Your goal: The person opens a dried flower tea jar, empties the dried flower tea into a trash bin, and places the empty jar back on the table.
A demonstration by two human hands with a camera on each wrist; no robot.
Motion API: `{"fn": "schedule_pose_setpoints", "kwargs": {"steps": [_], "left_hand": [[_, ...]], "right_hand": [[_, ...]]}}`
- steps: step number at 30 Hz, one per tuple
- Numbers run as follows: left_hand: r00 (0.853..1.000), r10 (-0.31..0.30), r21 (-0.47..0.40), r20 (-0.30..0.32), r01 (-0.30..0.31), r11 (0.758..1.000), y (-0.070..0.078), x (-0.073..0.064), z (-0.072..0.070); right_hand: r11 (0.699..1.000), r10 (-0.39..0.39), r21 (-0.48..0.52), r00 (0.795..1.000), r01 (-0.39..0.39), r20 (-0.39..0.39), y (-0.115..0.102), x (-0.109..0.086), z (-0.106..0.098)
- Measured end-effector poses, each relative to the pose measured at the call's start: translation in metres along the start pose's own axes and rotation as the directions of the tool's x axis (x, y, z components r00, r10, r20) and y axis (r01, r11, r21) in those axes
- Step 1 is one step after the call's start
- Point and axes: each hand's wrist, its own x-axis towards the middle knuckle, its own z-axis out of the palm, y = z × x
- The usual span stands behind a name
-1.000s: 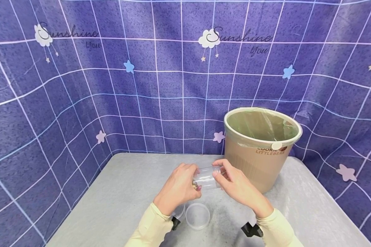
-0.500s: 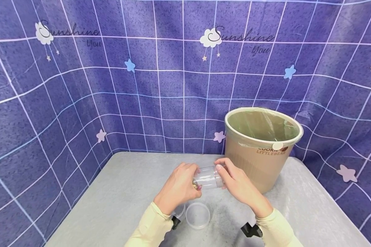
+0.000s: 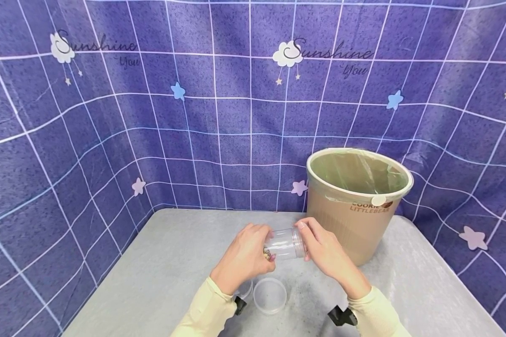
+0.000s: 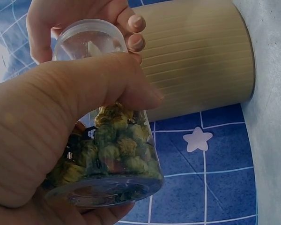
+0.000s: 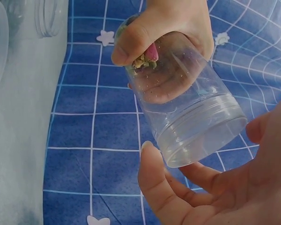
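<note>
My left hand (image 3: 245, 250) grips a clear plastic jar (image 3: 283, 244) by its base end, tilted on its side with the threaded mouth toward the right. Dried flower buds (image 4: 126, 147), greenish-yellow, lie in its bottom part, and a pink dried rosebud (image 5: 151, 55) shows through the wall in the right wrist view. The jar's mouth has no lid on it. My right hand (image 3: 323, 248) is at that mouth, fingers spread and loosely bent around the rim, gripping nothing in the right wrist view.
A round clear lid (image 3: 270, 296) lies on the grey table (image 3: 152, 271) below the hands. Beside it, another clear container (image 3: 245, 288) is partly hidden by the left wrist. A beige bin (image 3: 350, 224) with a green liner stands behind the right hand, before a blue-purple patterned curtain (image 3: 236, 117).
My right hand's fingers have slid off the jar's wall to the right, uncovering the threaded neck. The left hand and the jar have hardly moved.
</note>
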Motion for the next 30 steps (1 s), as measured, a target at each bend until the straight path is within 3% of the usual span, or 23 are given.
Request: {"fn": "schedule_pose_setpoints", "kwargs": {"steps": [8,30], "left_hand": [[1.000,-0.011,-0.015,0.011,0.011,1.000,0.0000,0.0001,0.0010],[1.000,-0.001,0.000,0.001,0.001,1.000,0.0001,-0.0002,0.0006]], "right_hand": [[0.998,0.057,-0.012,0.998,-0.056,0.013,0.0003,0.0001,-0.0005],[0.996,0.088,0.006,0.995,-0.089,0.050,-0.0024,0.0004,0.0040]]}}
